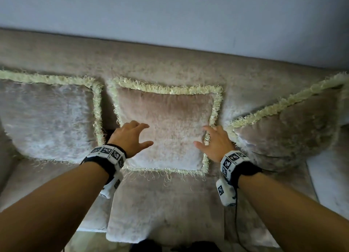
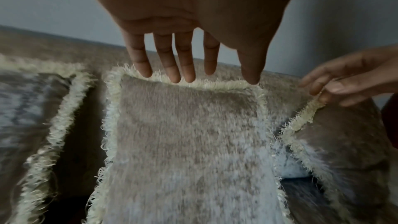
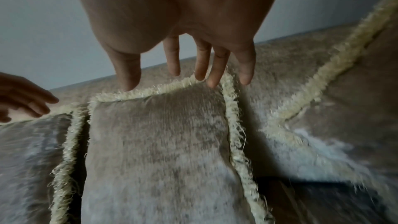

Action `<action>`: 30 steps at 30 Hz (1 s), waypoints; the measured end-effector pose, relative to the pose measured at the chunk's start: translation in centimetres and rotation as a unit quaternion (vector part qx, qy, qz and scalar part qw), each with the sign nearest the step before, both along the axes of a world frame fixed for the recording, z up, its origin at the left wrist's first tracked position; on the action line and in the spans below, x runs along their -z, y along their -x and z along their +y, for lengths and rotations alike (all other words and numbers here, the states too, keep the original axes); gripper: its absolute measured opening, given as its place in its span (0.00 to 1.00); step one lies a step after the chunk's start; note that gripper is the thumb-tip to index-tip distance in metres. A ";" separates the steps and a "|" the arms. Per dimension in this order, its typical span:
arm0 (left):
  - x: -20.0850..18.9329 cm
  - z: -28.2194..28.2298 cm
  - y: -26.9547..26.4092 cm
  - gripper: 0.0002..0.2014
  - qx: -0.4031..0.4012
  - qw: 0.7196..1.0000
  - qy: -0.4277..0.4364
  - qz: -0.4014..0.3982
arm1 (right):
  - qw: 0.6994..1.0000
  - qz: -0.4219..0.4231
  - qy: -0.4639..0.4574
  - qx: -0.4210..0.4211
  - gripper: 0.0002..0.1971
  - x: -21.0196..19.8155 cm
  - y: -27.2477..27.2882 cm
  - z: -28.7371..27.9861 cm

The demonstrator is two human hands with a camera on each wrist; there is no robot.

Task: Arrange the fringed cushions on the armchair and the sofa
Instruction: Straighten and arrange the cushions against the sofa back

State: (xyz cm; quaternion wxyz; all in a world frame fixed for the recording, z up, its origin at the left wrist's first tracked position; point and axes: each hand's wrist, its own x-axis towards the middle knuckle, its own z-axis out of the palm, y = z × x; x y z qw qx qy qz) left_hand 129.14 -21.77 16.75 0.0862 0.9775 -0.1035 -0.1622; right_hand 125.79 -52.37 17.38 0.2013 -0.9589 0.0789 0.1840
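Middle cushion (image 1: 166,127) leans upright on sofa (image 1: 170,63) back, directly under both sets of fingers, w/ left cushion (image 1: 47,119) just outside left fingers and tilted right cushion (image 1: 287,127) just outside right ones.

Risk: right cushion slumps inward, so a sideways nudge could knock it over or snag fringe.

Left hand (image 1: 130,136) and right hand (image 1: 215,140): fingers spread, straight, gripping nothing; whether they touch the plush, can't tell.
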 end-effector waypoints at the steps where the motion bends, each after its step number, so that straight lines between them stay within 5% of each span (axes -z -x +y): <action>1: 1.2 0.6 -1.0 0.33 0.005 1.000 0.003 0.006 | 1.000 0.012 -0.002 0.007 0.36 0.9 -0.3 0.6; 11: 11.8 5.7 -6.1 0.43 -0.079 0.991 0.111 -0.007 | 0.995 -0.034 -0.047 0.081 0.45 10.4 -4.1 2.4; 16: 18.2 6.2 -7.1 0.54 -0.202 0.965 0.167 -0.007 | 0.991 -0.053 -0.036 0.115 0.55 16.4 -6.3 1.2; 21: 23.5 5.0 -8.7 0.68 -0.235 0.940 0.247 -0.007 | 0.987 -0.064 -0.059 0.133 0.66 21.4 -7.3 0.7; 25: 24.5 4.2 -9.1 0.71 -0.238 0.910 0.340 -0.020 | 0.979 -0.078 -0.127 0.140 0.66 23.1 -8.6 0.9; 30: 25.1 4.3 -9.5 0.69 -0.209 0.908 0.361 -0.026 | 0.969 -0.089 -0.190 0.130 0.65 23.5 -9.1 0.8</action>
